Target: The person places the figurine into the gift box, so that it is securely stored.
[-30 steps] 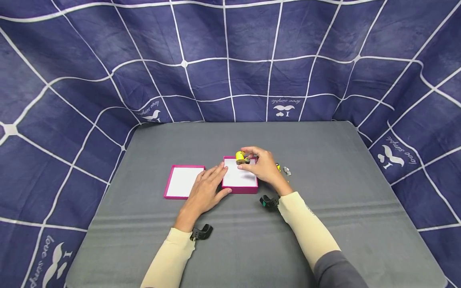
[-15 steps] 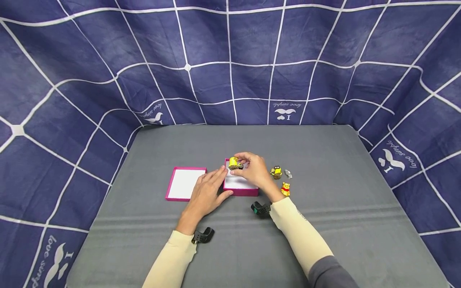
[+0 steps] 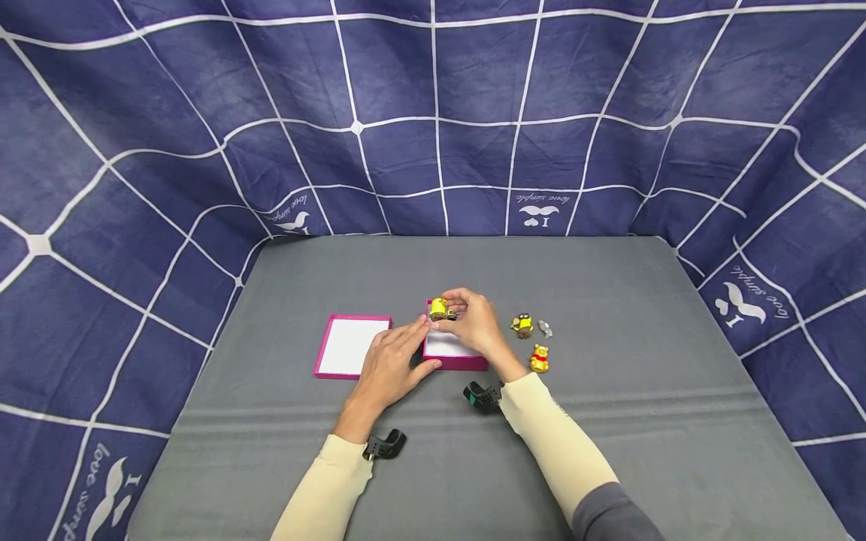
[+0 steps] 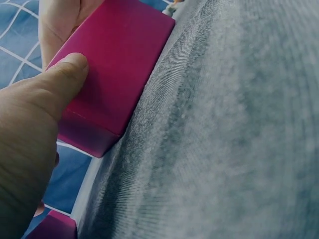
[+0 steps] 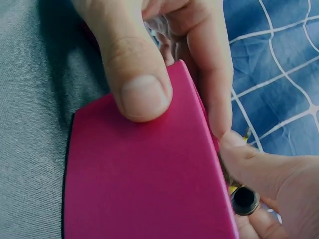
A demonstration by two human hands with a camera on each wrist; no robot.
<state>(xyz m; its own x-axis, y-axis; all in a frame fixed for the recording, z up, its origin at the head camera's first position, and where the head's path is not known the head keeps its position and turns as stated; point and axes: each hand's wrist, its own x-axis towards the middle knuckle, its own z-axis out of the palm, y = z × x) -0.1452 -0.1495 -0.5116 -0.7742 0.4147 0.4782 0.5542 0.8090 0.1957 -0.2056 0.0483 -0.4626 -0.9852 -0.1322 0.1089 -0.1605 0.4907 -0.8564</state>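
A magenta box [image 3: 467, 364] with a white inside stands open-topped at mid-table. My left hand [image 3: 392, 361] rests against its left side with straight fingers; in the left wrist view the thumb presses the box's front wall [image 4: 119, 59]. Over the box's far left part, my right hand [image 3: 473, 323] pinches a yellow figurine [image 3: 438, 309] with a brown base, seemingly a minion, between thumb and fingers. In the right wrist view a dark round part [image 5: 245, 200] shows below the right thumb; the rest is mostly hidden by the hand and the box.
Left of the box lies its magenta-rimmed lid [image 3: 353, 347], white side up, partly behind the left hand. Right of the box are a minion figurine [image 3: 523, 325], a small grey piece [image 3: 545, 328] and a yellow bear figurine [image 3: 539, 358] in red. Patterned blue cloth [image 3: 473, 150] surrounds the grey table.
My right hand has moved left and lower over the box with the yellow figurine, uncovering the bear and minion figurines on the right. The left hand stays at the box's left side.
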